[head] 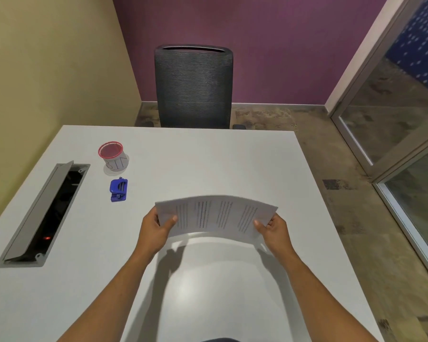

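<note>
- Our left hand (156, 230) pinches the left short edge of the printed sheet (215, 214), thumb on top, fingers curled beneath.
- Our right hand (273, 230) pinches the opposite edge in the same manner; both forearms reach forward over the white table (208, 156).
- We hold the sheet above the table, bowed upward between the hands, its shadow below.
- A blue hole punch (118, 190) and a red-rimmed cup (113, 155) stand well to the left.

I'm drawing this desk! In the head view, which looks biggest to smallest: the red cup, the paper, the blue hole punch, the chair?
1. chair
2. paper
3. red cup
4. blue hole punch, only slightly smaller than the cup, which sits farther away.
</note>
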Available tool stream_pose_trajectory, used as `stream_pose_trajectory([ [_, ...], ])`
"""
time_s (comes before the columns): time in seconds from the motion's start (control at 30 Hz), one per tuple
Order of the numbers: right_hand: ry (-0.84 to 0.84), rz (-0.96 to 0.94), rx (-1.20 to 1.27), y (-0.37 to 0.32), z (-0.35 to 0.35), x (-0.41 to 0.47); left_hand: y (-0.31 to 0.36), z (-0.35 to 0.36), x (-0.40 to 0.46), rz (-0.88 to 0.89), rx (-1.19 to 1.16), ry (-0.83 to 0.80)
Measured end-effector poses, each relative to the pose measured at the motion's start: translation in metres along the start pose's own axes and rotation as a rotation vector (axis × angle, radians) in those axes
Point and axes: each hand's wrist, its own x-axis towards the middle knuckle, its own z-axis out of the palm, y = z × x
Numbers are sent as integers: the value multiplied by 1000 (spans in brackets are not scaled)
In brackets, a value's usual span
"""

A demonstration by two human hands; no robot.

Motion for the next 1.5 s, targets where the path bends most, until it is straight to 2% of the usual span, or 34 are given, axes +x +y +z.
stream_pose_trajectory([
  [0.23, -9, 48, -132, 22, 7, -4, -22, 6, -7, -44, 89, 15],
  [0.43, 19, 47, -82, 20, 8, -3, -13, 7, -4, -2, 70, 33],
  [0.6, 147, 153, 144, 19, 2, -1, 5, 10, 2, 15, -3, -13],
  [0.77, 235, 324, 414, 25, -3, -13, 22, 16, 0, -26, -242, -49],
  [0.83, 166, 346, 580, 30, -2, -19, 23, 20, -3, -70, -360, -48],
  [0.97, -94, 302, 844, 23, 9, -27, 19, 30, -13, -165, -509, -63],
  [1.03, -146, 235, 849, 13, 16, -25, 14, 36, -18, -208, -549, -74],
  [1.13, -58, 215, 782, 3, 20, -17, 7, 38, -24, -243, -565, -93],
  [1.3, 57, 159, 423, -9, 16, -9, -6, 26, -31, -238, -452, -35],
  [1.5, 64, 13, 263, -24, 18, -9, -13, 3, -28, -168, -257, -38],
])
